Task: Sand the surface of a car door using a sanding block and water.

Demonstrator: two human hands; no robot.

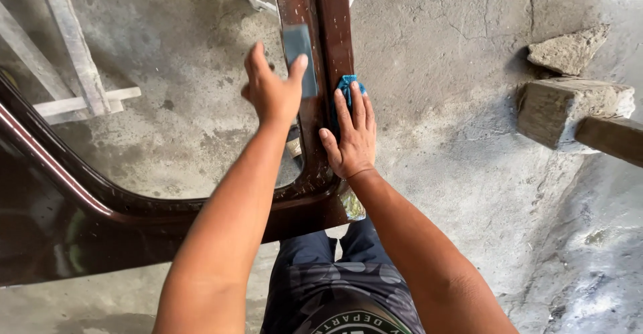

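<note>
Looking straight down at a glossy dark brown wooden frame (321,13), some curved furniture piece with a straight rail running up the middle of the view and a curved part sweeping off to the left.

Left hand (271,90) up on the left edge of that rail, fingers loosely curled, pinching a small grey-blue sanding block (299,59) between thumb and fingers. Block lying flat against the rail, thumb tip on its face. Not a tight fist, more of a half-open grip around the block's edge.

Right hand (351,136) just beside it, lower and to the right, laid flat and open, palm down on the rail with fingers stretched out and pointing up the view. Pressing on a blue cloth (348,85) bunched under the fingertips, only a bit of it poking out past the fingers. So open, but pinning the cloth to the wood.

Both hands near each other, not touching.

Around it: rough grey concrete floor (435,106) with cracks and stains, pale wooden slats (74,53) in the upper left, a chunk of broken stone (569,49) and a concrete block (569,110) on the right with a wooden beam (613,140) resting against it. Dark trousers (321,250) and a camo-pattern shirt (341,290) at the bottom. Small shiny wrapper-looking thing (351,205) under the frame edge, can't tell what.
</note>
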